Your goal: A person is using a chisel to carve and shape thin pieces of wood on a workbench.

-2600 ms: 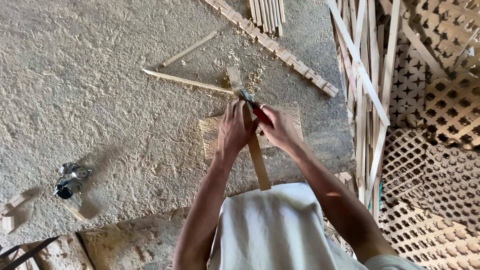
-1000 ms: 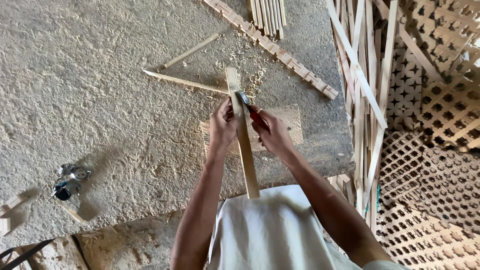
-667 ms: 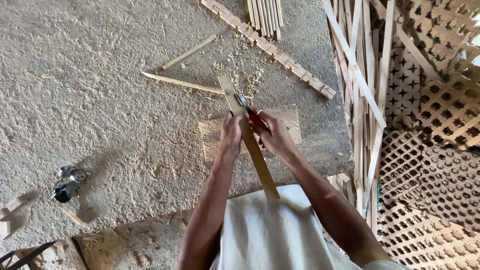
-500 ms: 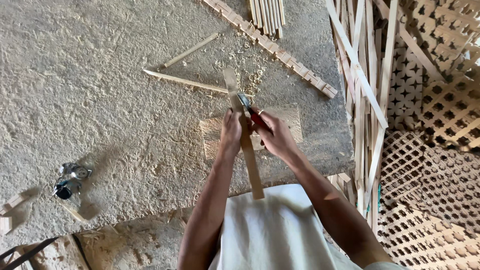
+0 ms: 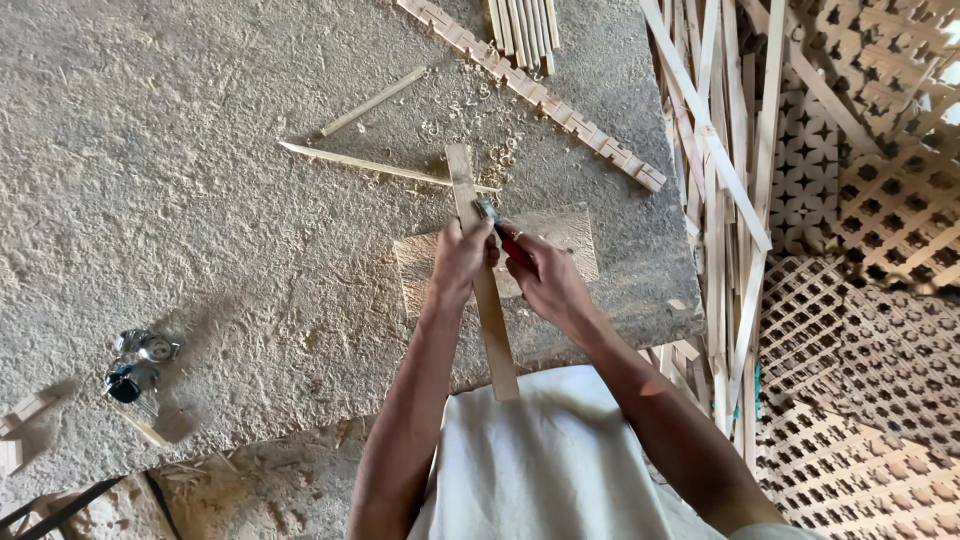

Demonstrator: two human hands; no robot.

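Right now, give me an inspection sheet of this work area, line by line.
Surface: rough grey slab, dusty, with a flat board under the work.
Job's things: wooden slat lying across the board; red-handled tool at its edge.
Clutter: wood shavings, loose thin sticks, notched strip, metal bits.
Grippers: left hand grips the slat; right hand holds the tool.
Cables: nothing seen.
Surroundings: wooden lattice panels and stacked slats at right.

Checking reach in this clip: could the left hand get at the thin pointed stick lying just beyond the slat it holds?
Probably yes. The left hand grips the wooden slat, and the pointed stick lies just ahead on the bare slab with nothing between; it would have to let go first.
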